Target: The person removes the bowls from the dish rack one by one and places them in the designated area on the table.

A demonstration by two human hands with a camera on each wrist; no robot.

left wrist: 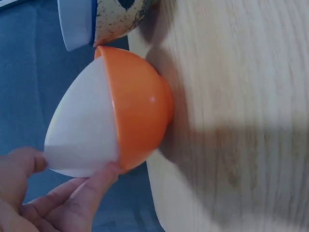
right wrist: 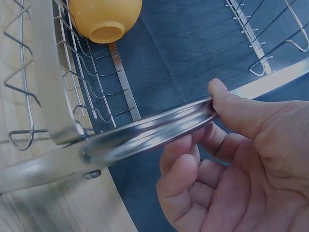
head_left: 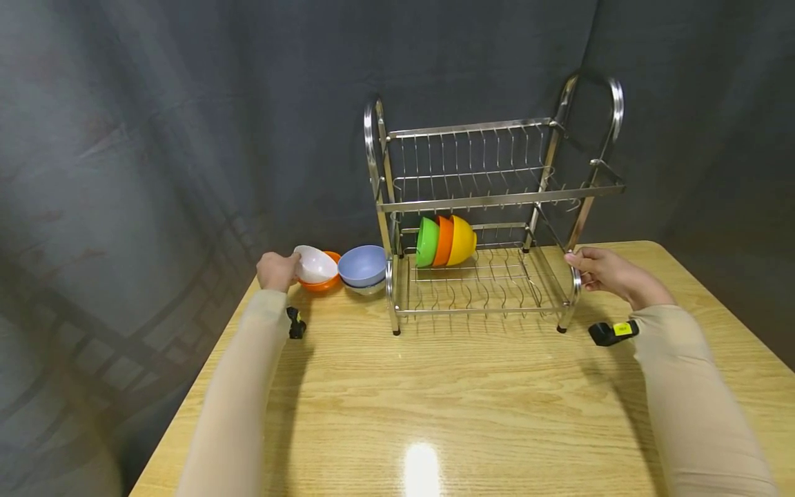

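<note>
My left hand [head_left: 277,270] pinches the rim of a white bowl [left wrist: 82,121], which sits tilted inside an orange bowl [left wrist: 137,108] on the table. Thumb and fingers lie at the white bowl's edge in the left wrist view. With thumb and curled fingers my right hand [head_left: 611,275] grips the curved metal side post [right wrist: 149,130] of a two-tier dish rack [head_left: 472,201]. On the rack's lower tier a green bowl [head_left: 426,243], an orange bowl [head_left: 444,241] and a yellow bowl [head_left: 462,241] stand on edge, nested together.
Just left of the rack, a blue bowl [head_left: 362,266] rests in a speckled bowl [head_left: 368,289]. The wooden table [head_left: 397,393] reaches back to a dark curtain [head_left: 248,124]. The rack's upper tier [head_left: 472,166] has wire dividers.
</note>
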